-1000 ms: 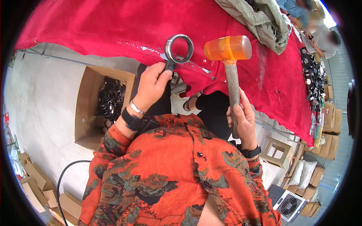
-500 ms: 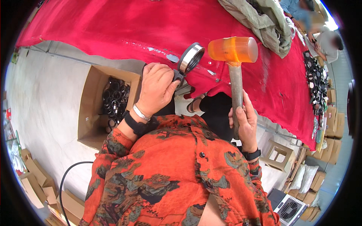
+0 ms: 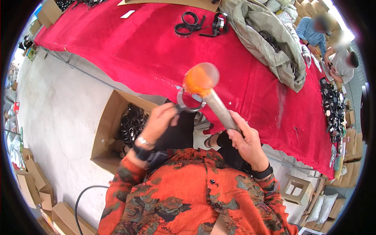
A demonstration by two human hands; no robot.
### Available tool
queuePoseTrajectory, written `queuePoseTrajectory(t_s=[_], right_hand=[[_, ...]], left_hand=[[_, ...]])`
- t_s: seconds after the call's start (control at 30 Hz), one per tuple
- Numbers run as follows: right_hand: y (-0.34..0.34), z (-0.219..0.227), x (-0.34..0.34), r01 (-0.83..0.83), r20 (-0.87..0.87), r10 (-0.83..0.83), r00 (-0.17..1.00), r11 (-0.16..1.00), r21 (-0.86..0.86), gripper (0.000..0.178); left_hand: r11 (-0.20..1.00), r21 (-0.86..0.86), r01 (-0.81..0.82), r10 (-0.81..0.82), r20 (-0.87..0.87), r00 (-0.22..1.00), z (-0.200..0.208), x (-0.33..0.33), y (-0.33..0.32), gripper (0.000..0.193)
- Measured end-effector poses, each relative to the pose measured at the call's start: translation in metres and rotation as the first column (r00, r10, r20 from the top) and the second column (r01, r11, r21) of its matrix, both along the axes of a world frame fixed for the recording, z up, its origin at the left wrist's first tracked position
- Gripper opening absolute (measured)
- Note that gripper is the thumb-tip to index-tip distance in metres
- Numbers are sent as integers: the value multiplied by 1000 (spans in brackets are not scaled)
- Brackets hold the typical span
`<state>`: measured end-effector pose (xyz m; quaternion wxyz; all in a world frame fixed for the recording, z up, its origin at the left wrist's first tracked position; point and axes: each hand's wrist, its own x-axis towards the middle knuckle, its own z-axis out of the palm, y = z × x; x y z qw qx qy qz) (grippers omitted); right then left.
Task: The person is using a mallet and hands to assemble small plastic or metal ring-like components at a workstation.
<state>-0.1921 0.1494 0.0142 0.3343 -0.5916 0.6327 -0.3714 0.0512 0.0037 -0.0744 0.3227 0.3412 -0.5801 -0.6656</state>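
The left hand (image 3: 158, 123) holds a ring (image 3: 192, 111) by its stem; the right hand (image 3: 247, 143) holds an orange-headed mallet (image 3: 214, 102) that overlaps the ring, contact unclear.

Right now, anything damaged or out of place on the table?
Yes: the red cloth looks worn, with a pale scuffed streak right of the mallet, unlike the plain red around it. A white scrap lies alone toward the back.
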Motion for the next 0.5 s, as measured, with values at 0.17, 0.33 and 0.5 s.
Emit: queuePoseTrajectory(t_s=[0.17, 0.33, 0.5], right_hand=[[17, -8, -36, 236, 298, -270, 915, 961, 144, 49], [21, -19, -48, 327, 305, -386, 871, 917, 228, 49], [20, -20, -49, 350, 258, -393, 883, 916, 197, 49]], left_hand=[[884, -465, -44, 343, 581, 738, -2, 144, -7, 27], [724, -573, -383, 612, 280, 739, 59, 70, -78, 25], [348, -935, -69, 450, 102, 887, 80, -109, -202, 24]])
